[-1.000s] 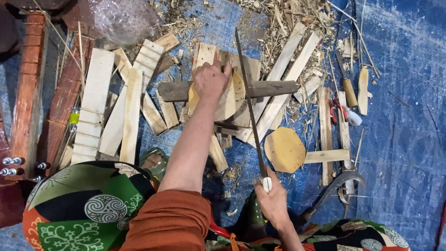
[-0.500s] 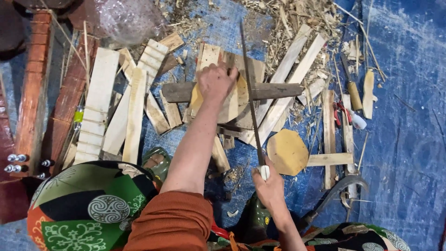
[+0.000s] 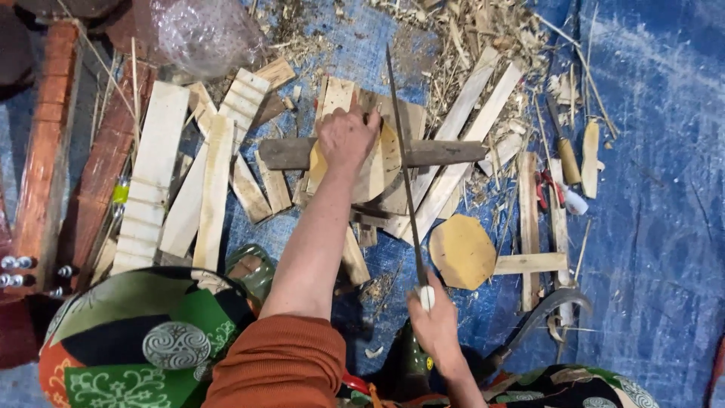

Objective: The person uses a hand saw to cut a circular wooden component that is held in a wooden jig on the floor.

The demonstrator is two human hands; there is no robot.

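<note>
My left hand (image 3: 345,140) presses down on a pale, roughly round wooden piece (image 3: 381,162) that rests on a dark wooden bar (image 3: 445,152) lying crosswise. My right hand (image 3: 432,321) grips the white handle of a long thin saw blade (image 3: 402,162), which runs away from me across the right edge of the wooden piece, just beside my left fingers. An orange sleeve covers my left upper arm.
Pale wooden slats (image 3: 155,177) lie to the left and behind on a blue tarp (image 3: 664,204). An octagonal wooden piece (image 3: 462,251) lies right of the blade. A curved sickle (image 3: 544,313), hand tools (image 3: 566,159), wood shavings (image 3: 461,30) and a clear plastic bag (image 3: 204,34) surround the spot.
The blade and my right hand have shifted slightly away from me along the cut. My left hand stays on the wooden piece.
</note>
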